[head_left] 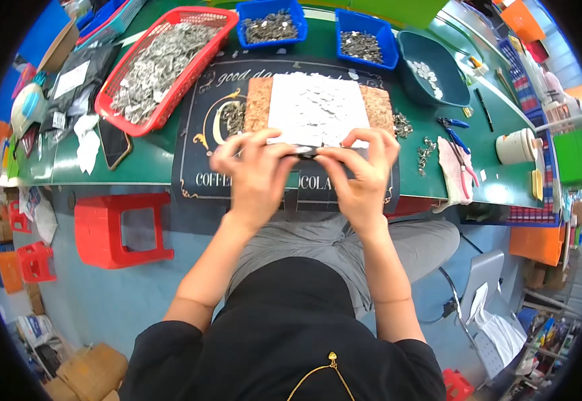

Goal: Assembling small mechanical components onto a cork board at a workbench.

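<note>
My left hand [256,175] and my right hand [363,177] meet at the near edge of a white sheet [287,110]. Pinched between the fingertips of both is a small dark and silvery metal piece [306,152]; the fingers partly hide it, so its exact kind does not show. Under the sheet lies a cork board [259,100], bare at its left and right ends. Many small pale pieces [321,103] are spread over the sheet. Little metal parts are heaped on either side of the board, on a dark printed mat [197,154].
A red basket [113,80] full of silvery pieces stands at left, near a phone [115,144]. Two blue bins [389,50] of metal parts and a dark teal basin [431,50] line the back. Blue-handled pliers [456,123], pink-handled pliers [466,175] and a white roll [515,148] lie right.
</note>
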A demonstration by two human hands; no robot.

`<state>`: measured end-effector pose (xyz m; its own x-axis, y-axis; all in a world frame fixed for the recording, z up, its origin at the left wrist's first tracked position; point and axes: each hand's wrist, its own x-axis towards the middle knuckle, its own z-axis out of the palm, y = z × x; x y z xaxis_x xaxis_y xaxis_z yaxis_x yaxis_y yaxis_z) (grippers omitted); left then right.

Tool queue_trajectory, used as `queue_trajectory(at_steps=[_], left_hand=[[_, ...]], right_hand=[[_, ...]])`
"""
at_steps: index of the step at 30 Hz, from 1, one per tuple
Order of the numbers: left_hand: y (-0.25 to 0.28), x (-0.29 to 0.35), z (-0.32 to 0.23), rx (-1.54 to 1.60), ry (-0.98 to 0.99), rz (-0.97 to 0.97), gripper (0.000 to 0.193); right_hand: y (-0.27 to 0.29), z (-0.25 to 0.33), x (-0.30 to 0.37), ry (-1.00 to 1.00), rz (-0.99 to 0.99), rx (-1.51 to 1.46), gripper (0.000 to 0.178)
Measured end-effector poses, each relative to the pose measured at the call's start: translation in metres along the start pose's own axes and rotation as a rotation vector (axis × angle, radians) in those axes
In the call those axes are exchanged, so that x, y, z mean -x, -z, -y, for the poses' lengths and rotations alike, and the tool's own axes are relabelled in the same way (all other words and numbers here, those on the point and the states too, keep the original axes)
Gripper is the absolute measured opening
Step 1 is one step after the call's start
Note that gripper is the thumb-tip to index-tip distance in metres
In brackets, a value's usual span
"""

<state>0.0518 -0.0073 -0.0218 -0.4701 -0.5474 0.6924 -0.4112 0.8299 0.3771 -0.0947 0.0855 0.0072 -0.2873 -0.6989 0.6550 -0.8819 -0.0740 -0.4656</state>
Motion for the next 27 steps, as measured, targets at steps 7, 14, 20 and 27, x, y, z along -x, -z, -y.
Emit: queue_trajectory(at_steps=[7, 14, 20, 27], left_hand=[[0.095, -0.056, 0.163, -0.673, 0.293, -0.226, 0.021], [0.07, -0.065, 0.097, -0.331, 0.094, -0.029, 0.021], [-0.004, -0.048, -0.013, 0.045, -0.091, 0.212, 0.026], [-0.015, -0.041, -0.013, 0.003, -0.142, 0.166, 0.025]], right_hand=[[0.058, -0.065, 0.029, -0.45, -0.215, 0.191, 0.016], [0.087, -0.109, 0.052, -0.66, -0.263, 0.208, 0.018], [0.088, -0.098, 0.059, -0.644, -0.165, 0.322, 0.014], [0.08, -0.091, 0.058, -0.556, -0.134, 0.236, 0.01]])
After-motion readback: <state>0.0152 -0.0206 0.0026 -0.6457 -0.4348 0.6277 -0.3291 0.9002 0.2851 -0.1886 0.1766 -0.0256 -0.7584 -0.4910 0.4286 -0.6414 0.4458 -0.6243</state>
